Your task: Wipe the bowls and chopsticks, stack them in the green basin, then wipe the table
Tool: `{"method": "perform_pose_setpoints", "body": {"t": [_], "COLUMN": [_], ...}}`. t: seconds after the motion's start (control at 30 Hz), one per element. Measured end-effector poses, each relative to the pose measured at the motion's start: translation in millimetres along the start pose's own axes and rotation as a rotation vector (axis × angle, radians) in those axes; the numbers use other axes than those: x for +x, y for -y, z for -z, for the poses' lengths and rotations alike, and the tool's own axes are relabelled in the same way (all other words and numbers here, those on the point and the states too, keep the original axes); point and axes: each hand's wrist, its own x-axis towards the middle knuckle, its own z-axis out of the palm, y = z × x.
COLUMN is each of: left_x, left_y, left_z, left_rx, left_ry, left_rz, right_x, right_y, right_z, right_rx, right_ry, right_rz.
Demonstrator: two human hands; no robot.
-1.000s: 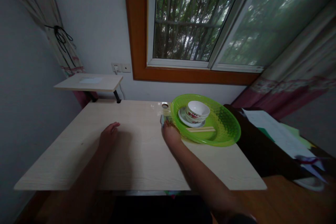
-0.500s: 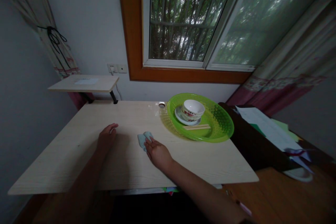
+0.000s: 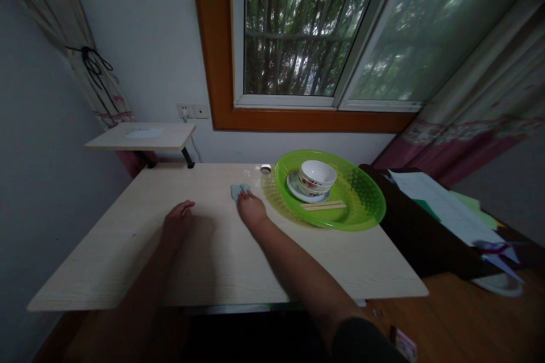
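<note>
My right hand (image 3: 252, 208) presses a folded light-blue cloth (image 3: 238, 190) onto the pale wooden desk (image 3: 255, 261), its fingers closed over the cloth's near edge. Further left, my left hand (image 3: 177, 219) hovers over or rests on the desk, which I cannot tell; its fingers are loosely bent, thumb apart, with nothing held. To the right of the cloth stands a round green plastic basket (image 3: 366, 198). In it, stacked white bowls (image 3: 317, 174) with a red floral pattern sit on a white plate (image 3: 293, 184), and pale chopsticks (image 3: 323, 205) lie in front.
A small raised shelf (image 3: 170, 142) with a paper on it stands at the desk's back left. Behind the desk are a wall socket (image 3: 192, 112) and a window. Right of the desk, papers (image 3: 443, 204) lie on a dark surface. A round cable hole (image 3: 265, 169) is near the basket.
My right hand has slid the cloth forward across the desk, towards the wall. The left hand stays in about the same place. The view has shifted slightly.
</note>
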Motion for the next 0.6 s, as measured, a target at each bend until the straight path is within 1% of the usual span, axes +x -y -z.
{"method": "perform_pose_setpoints", "body": {"t": [0.1, 0.2, 0.3, 0.4, 0.47, 0.5, 0.53, 0.6], "left_x": [0, -1, -3, -4, -5, -5, -5, -5], "left_y": [0, 0, -1, -5, -8, -10, -13, -17], "left_z": [-0.4, -1.1, -2.0, -2.7, -2.3, -1.7, -0.8, 1.6], "left_rx": [0.005, -0.02, -0.035, -0.005, 0.009, 0.008, 0.002, -0.027], "left_ry": [-0.002, -0.012, -0.013, 0.002, 0.008, 0.012, 0.015, 0.015], "left_rz": [0.01, 0.017, -0.002, 0.001, 0.019, 0.022, 0.021, 0.015], "right_x": [-15, -43, -77, -110, -128, -135, -140, -142], "right_y": [-16, -25, -26, -22, -19, -17, -15, -10], "right_z": [3, 1, -1, 3, 9, 13, 16, 23], "right_rx": [-0.017, -0.011, 0.03, 0.121, 0.263, 0.373, 0.511, 0.851], "right_ry": [-0.004, -0.028, -0.043, -0.06, -0.062, -0.063, -0.072, -0.118], "right_rz": [-0.059, -0.049, -0.031, 0.009, 0.043, 0.044, 0.017, -0.08]}}
